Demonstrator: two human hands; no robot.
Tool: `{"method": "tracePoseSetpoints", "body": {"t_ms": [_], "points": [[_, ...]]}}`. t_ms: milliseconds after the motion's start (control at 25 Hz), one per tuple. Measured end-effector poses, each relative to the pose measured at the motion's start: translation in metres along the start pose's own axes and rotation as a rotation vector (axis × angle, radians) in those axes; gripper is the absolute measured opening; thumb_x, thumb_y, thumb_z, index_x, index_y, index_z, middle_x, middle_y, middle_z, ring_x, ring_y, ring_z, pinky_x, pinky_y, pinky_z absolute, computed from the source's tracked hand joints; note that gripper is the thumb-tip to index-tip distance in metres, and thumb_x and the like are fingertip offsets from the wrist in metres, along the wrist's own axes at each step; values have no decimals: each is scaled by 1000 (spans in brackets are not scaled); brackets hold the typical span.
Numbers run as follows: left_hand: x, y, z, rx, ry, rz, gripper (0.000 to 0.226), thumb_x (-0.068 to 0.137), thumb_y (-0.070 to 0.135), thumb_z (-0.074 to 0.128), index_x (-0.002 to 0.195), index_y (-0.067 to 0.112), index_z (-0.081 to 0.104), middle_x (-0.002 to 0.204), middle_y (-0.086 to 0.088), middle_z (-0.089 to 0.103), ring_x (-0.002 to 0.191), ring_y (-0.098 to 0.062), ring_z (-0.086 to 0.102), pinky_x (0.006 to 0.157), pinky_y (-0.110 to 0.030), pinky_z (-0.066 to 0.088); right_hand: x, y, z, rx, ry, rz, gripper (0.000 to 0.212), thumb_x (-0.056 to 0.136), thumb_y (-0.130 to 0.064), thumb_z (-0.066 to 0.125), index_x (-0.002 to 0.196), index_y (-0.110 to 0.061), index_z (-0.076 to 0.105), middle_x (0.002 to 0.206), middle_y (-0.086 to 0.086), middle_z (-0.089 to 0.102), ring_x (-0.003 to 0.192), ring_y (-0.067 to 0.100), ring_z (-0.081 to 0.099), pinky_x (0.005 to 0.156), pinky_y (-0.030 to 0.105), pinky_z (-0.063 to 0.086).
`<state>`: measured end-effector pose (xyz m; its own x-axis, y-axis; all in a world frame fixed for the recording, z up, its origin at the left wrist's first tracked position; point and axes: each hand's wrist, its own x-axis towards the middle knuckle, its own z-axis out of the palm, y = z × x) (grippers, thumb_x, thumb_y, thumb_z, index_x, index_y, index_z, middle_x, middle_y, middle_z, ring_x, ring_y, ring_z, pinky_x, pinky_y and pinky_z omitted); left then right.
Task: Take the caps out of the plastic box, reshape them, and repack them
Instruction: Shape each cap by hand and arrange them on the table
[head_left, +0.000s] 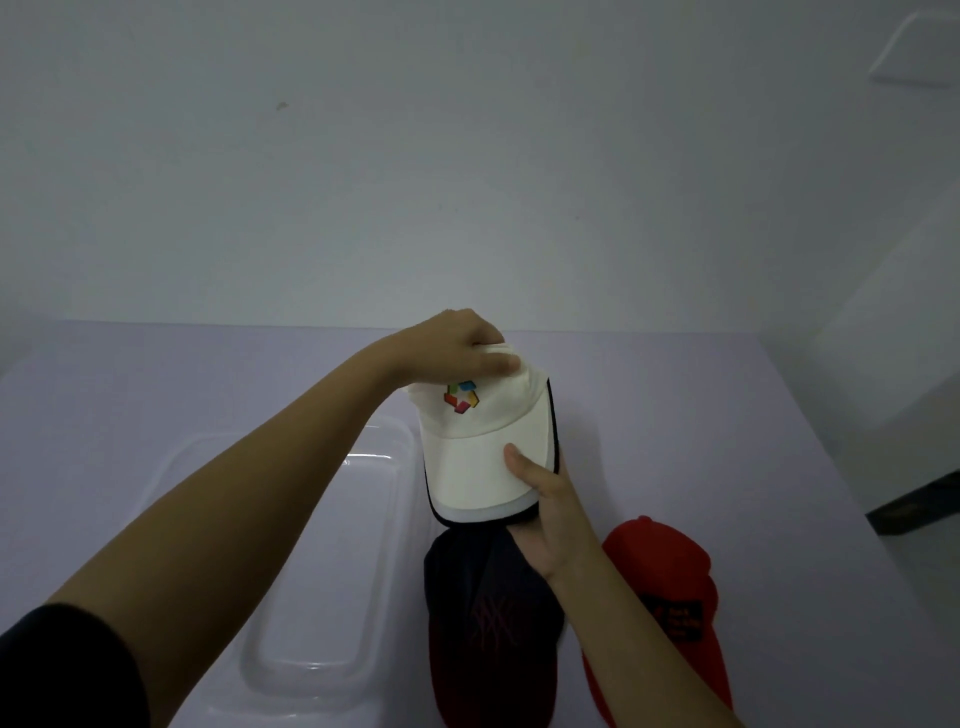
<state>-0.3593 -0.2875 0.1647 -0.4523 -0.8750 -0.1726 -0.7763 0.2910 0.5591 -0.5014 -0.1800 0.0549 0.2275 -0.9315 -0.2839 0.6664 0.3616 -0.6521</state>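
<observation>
A cream cap with a colourful logo tops a stack of caps held above the table; white and dark brims show under its brim. My left hand pinches the crown at the top. My right hand grips the stacked brims from the right, thumb on the cream brim. A dark navy cap with red markings lies on the table below. Beside it on the right lies a red cap. The clear plastic box sits at the left, partly hidden by my left forearm; no cap shows inside it.
The pale lavender table runs back to a white wall. A dark object sits past the table's right edge. A white fixture hangs at the upper right.
</observation>
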Motion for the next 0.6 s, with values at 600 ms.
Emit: {"method": "tracePoseSetpoints", "body": {"t_ms": [600], "points": [[14, 8, -4, 279, -32, -96, 34, 85, 43, 59, 84, 10, 67, 75, 0, 61, 68, -14, 56, 52, -19, 37, 3, 8, 10, -53, 11, 34, 58, 72, -9, 74, 125, -23, 56, 120, 9, 66, 108, 28, 64, 82, 45, 56]]}}
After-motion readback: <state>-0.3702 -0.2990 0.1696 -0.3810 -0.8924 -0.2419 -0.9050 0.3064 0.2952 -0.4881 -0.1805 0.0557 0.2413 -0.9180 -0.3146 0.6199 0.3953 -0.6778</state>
